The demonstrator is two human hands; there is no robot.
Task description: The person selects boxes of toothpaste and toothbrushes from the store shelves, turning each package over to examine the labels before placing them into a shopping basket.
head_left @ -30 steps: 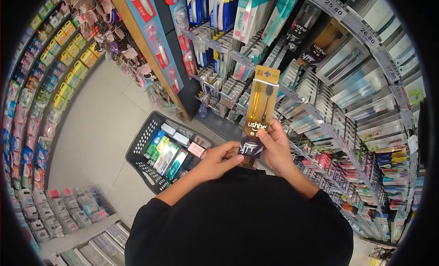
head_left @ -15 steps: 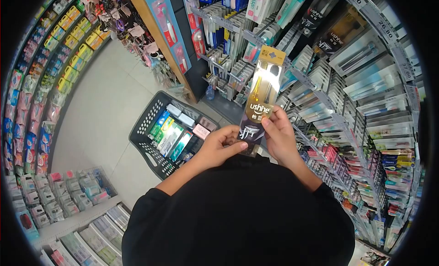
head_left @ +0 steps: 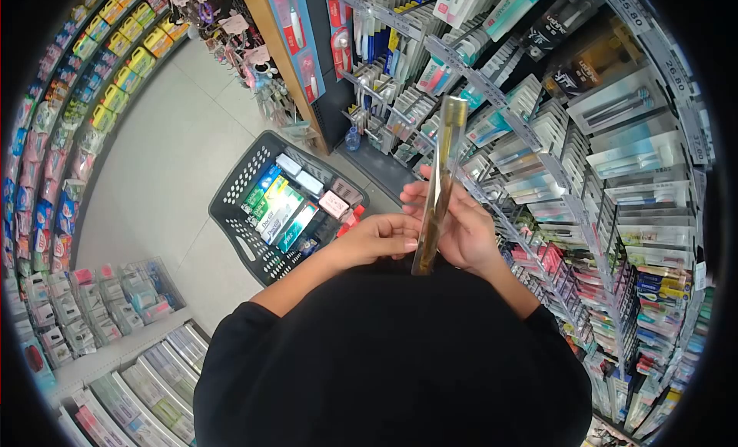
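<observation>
It was a shop, a self-service aisle of toiletries. Racks (head_left: 538,132) on the right carried row upon row of carded toothbrush packs (head_left: 615,151) hung on pegs, with printed price tags (head_left: 629,9) along the rails. Across the pale tiled floor (head_left: 154,162), curved shelves (head_left: 46,139) were stocked with small bright packets. A black plastic shopping basket (head_left: 244,187) stood on the floor, holding boxed goods (head_left: 280,209).
</observation>
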